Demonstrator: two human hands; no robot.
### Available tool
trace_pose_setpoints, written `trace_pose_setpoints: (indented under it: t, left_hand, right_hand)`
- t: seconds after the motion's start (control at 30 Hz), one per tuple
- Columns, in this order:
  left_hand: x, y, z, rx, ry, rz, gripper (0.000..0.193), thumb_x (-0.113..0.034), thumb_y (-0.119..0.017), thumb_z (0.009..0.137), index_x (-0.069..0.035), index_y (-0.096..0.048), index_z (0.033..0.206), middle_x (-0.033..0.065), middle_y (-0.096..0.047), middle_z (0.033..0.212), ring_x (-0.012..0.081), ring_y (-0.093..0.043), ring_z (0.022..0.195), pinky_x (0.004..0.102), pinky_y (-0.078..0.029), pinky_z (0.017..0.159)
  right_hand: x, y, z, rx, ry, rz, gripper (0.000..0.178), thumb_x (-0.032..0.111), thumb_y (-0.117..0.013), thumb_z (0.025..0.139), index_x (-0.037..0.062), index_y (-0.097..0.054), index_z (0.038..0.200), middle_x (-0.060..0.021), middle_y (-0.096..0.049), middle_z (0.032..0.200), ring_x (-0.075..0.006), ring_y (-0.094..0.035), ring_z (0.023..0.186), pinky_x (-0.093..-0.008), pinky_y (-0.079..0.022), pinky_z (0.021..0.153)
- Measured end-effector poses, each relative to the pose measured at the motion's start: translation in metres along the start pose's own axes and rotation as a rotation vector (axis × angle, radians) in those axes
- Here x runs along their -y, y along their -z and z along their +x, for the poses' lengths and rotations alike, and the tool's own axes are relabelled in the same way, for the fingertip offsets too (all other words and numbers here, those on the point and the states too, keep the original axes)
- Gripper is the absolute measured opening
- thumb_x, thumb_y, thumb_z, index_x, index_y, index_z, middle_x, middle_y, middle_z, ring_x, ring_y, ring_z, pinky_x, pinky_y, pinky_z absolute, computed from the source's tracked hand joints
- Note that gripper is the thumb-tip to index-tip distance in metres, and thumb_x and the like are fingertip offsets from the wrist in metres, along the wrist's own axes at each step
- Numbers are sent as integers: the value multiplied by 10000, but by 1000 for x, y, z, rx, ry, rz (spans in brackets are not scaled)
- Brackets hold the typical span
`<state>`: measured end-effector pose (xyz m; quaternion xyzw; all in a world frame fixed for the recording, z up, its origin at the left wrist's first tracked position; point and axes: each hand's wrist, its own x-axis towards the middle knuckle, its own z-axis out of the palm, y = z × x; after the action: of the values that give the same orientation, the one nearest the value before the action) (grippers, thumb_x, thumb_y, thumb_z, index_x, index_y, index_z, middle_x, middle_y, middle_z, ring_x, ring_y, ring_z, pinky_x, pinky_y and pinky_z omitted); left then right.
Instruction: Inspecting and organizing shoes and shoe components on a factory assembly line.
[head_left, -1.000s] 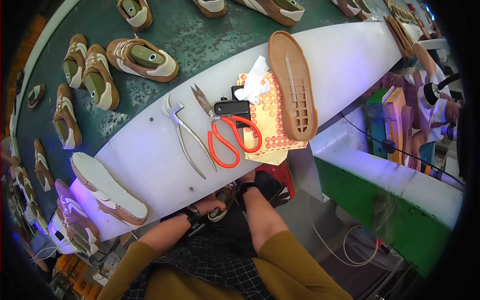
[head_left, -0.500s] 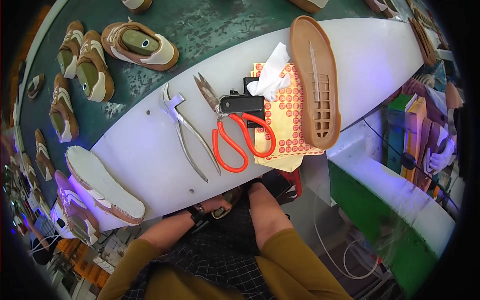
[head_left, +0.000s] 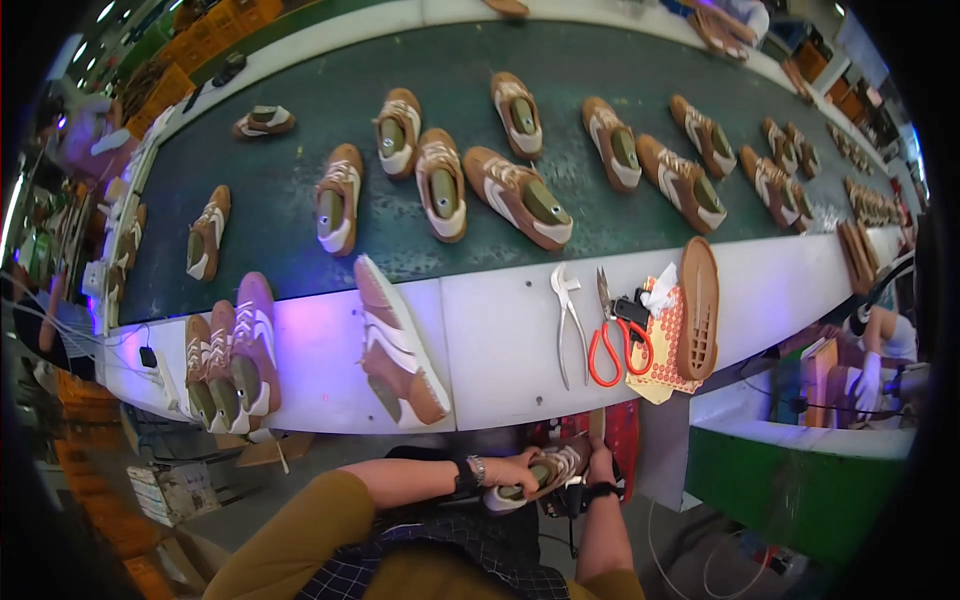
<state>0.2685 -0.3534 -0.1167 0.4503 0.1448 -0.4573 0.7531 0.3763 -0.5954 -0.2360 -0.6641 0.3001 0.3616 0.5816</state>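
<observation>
Brown-and-white sneaker [head_left: 545, 473] sits low in the view, below the white bench edge and in front of the person's lap, gripped between both hands. Fingers of the left hand [head_left: 512, 470] curl closed over the heel end and the upper. The right hand [head_left: 600, 467] wraps around the toe end, though its fingertips are probably hidden behind the shoe, so how tightly they close is hard to judge. A bracelet [head_left: 478, 468] circles the left wrist and a dark watch [head_left: 598, 491] the right.

Above the hands, on the white bench [head_left: 500, 340], lie metal pliers [head_left: 566, 318], red-handled scissors [head_left: 610, 335] and a brown outsole [head_left: 697, 308] resting on a dotted orange sheet [head_left: 662, 345]. Further left lies a finished sneaker [head_left: 398, 345] on its side. Beyond the bench, a green conveyor belt [head_left: 290, 210] carries many more shoes.
</observation>
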Motion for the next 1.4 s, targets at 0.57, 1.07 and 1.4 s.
trace_pose_setpoints:
  t: [0.57,1.07,1.4]
  left_hand:
    - [7,26,-328,-10,-710,257,1067,-85,-647,531,-110,-105,1450,128,-416,1329,199,-396,1236,284,-247,1053]
    - [67,63,-341,-935,-910,-257,1049,-110,-723,575,-38,-127,1435,174,-400,1296,244,-404,1210,328,-312,1029]
    - [-8,31,-338,-1436,-1230,71,1082,-82,-742,558,-60,-98,1427,168,-384,1279,251,-443,1190,366,-353,1007]
  right_hand:
    - [-35,-78,-209,69,560,-161,284,196,-612,840,6,-549,1041,-59,-560,862,-138,-538,718,-269,-445,603]
    - [157,-197,-172,-441,1081,-1640,342,302,-546,883,15,-580,1066,-94,-613,1002,-161,-576,917,-328,-470,803]
    - [195,-341,-241,558,1140,-537,440,140,-675,796,-19,-518,1175,-142,-574,1140,-235,-567,1044,-336,-460,896]
